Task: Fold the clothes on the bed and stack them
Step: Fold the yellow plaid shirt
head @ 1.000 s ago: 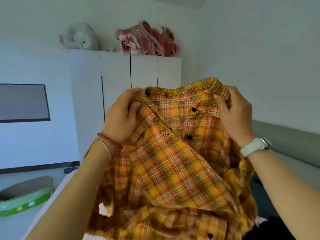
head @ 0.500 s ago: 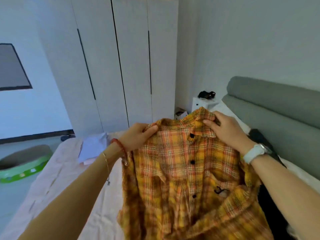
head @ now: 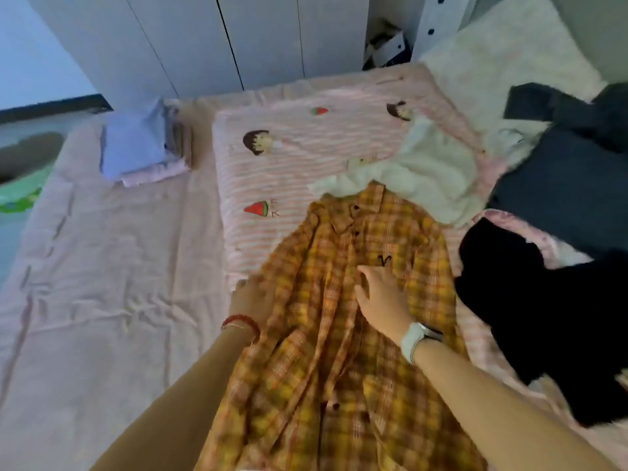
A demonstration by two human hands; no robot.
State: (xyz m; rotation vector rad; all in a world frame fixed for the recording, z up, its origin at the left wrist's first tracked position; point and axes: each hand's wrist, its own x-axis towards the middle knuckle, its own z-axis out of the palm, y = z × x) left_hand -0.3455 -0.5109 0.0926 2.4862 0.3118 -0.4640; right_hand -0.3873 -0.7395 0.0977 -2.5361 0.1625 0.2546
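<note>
Seen from above, looking down at a bed point(head: 102, 300) covered in a pale pink sheet. Spread front-up across a pink striped cartoon-print blanket point(head: 306, 144): a yellow and orange plaid shirt point(head: 326, 334), buttoned, collar pointing away toward the far side, fabric rumpled with long creases down the front.

Left hand point(head: 251, 300) at the shirt's left edge, near the shoulder, fingers tucked under or into the cloth; whether gripping or merely pressing cannot be told. Red bead bracelet point(head: 241, 321) on that wrist.

Right hand point(head: 382, 300) laid flat on the shirt's chest, fingers extended and relaxed, pressing the fabric down just beside the button line. White smartwatch point(head: 416, 339) on that wrist.

Just beyond the collar, touching it: a crumpled cream-white garment point(head: 424, 171). To the right of the shirt, a black garment point(head: 516, 300), unfolded, and farther right a dark grey garment point(head: 571, 185), also loose.

Far left on the bed, well apart from the shirt: a small stack of folded clothes point(head: 139, 147), pale blue on top of pink.

Beyond the bed, white wardrobe doors point(head: 238, 39). At the left edge, on the floor, part of a green-rimmed round object point(head: 20, 195).
</note>
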